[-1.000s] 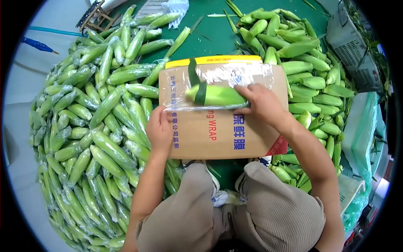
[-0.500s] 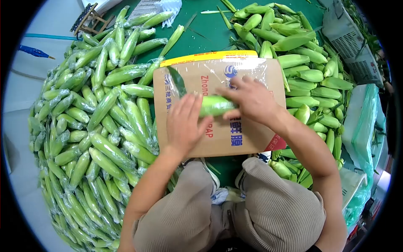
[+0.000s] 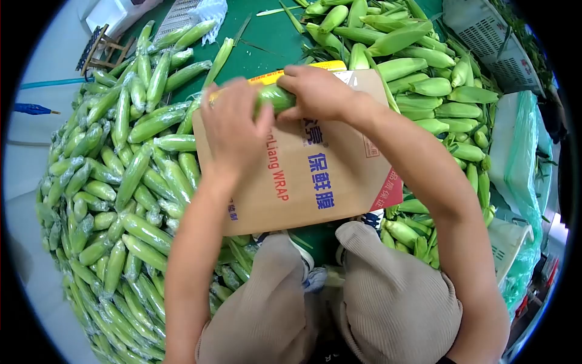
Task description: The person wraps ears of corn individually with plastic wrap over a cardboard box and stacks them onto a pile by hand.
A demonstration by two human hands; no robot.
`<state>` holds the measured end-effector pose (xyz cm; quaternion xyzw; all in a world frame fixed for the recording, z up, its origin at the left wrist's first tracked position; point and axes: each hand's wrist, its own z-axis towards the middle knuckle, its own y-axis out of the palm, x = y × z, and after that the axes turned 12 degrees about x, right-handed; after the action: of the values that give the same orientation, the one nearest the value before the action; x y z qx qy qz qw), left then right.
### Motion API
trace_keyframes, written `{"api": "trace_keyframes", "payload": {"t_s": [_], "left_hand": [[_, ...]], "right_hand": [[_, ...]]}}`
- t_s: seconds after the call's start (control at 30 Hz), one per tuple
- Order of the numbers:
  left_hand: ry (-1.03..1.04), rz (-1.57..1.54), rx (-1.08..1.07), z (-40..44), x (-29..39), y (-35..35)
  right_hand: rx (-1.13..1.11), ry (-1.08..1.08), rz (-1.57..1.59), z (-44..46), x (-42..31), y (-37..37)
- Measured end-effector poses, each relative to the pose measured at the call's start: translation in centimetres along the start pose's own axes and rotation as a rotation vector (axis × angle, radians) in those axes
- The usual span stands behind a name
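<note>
while both hands worked at the far edge of the cardboard box [image 3: 357, 167], the corn cob [image 3: 277, 97] lay crosswise between them, by the yellow strip [image 3: 330, 65]. the right hand [image 3: 318, 94] was curled round the cob's right end, thumb on the near side; the left hand [image 3: 235, 121] was blurred, fingers apart over the left end, how firmly it gripped couldn't be told. film-wrapped cobs [image 3: 145, 233] were piled left, cobs with no visible film [image 3: 429, 57] right. judged as a rolling step: best done with even pressure at both ends, cob square to the box edge, any film kept taut against creasing. versus half a second earlier, the cob had gone from mid-box to the far edge, both hands with it; the dark leaf at its left end no longer showed, probably behind the left hand.
</note>
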<state>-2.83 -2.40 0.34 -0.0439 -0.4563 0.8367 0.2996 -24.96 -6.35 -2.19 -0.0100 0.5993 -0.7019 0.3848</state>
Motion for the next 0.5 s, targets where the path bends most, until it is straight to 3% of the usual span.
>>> {"api": "trace_keyframes", "payload": {"t_s": [0.1,0.17,0.27,0.3,0.4,0.43,0.5], "left_hand": [[0.147,0.0,-0.168,-4.6,3.5,-2.3],[0.276,0.069,-0.013,-6.9,3.5,-1.7],[0.183,0.022,-0.069,-7.1,2.7,-1.7],[0.118,-0.011,-0.191,-6.9,2.8,-1.9],[0.008,-0.161,-0.463,-4.3,3.0,-3.3],[-0.043,-0.202,-0.591,-3.2,3.4,-3.9],[-0.142,-0.272,-0.843,-1.3,3.9,-4.6]], "right_hand": [[-0.312,0.176,0.301,-1.3,-0.2,-2.1],[-0.515,0.204,0.34,-2.4,-1.8,-2.8],[-0.679,0.241,0.394,-2.5,-4.1,-3.4],[-0.698,0.214,0.355,-2.1,-4.0,-3.5],[-0.23,0.019,0.229,-0.4,-2.3,-2.8],[-0.143,-0.056,0.222,-0.1,-1.6,-1.6],[-0.098,-0.286,-0.088,-1.1,-1.5,2.2]]}}
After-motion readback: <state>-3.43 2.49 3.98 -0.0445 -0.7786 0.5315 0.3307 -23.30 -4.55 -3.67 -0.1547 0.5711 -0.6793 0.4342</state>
